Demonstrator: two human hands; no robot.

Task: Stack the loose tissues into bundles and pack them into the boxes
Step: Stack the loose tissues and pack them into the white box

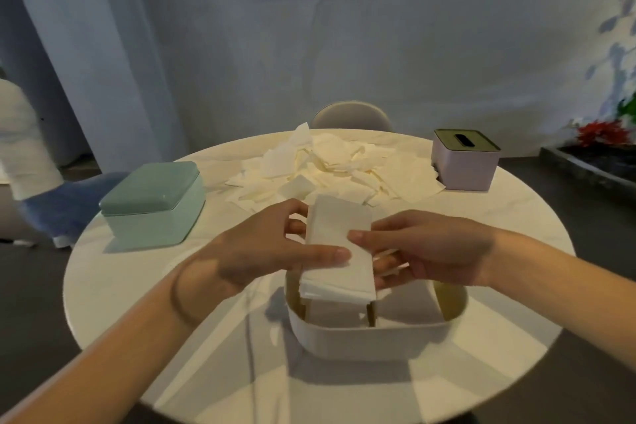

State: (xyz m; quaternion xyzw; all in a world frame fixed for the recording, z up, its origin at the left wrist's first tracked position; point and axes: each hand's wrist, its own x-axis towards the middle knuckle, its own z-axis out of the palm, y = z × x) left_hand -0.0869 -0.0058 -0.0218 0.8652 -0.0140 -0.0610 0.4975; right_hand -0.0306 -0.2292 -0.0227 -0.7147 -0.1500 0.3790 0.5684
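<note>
Head view: neat white stack of folded paper tissues [339, 248] held above open white rounded plastic box [378, 337] at near edge of round white marble-look tabletop [113, 286]. Left hand [261, 251] curled round stack's left side, thumb flat on top, fingers under. Right hand [423, 251] pinching right side, thumb on top, fingers beneath. Loose heap of cream tissues [330, 165] spread toward far edge. Closed mint-green lidded box [155, 203] near left edge; lilac box with slotted olive lid [464, 158] near right edge. Probably light, soft, floppy and quick to fan apart; best clamped from both long sides with top and bottom supported, kept level while lowered into a compartment.
</note>
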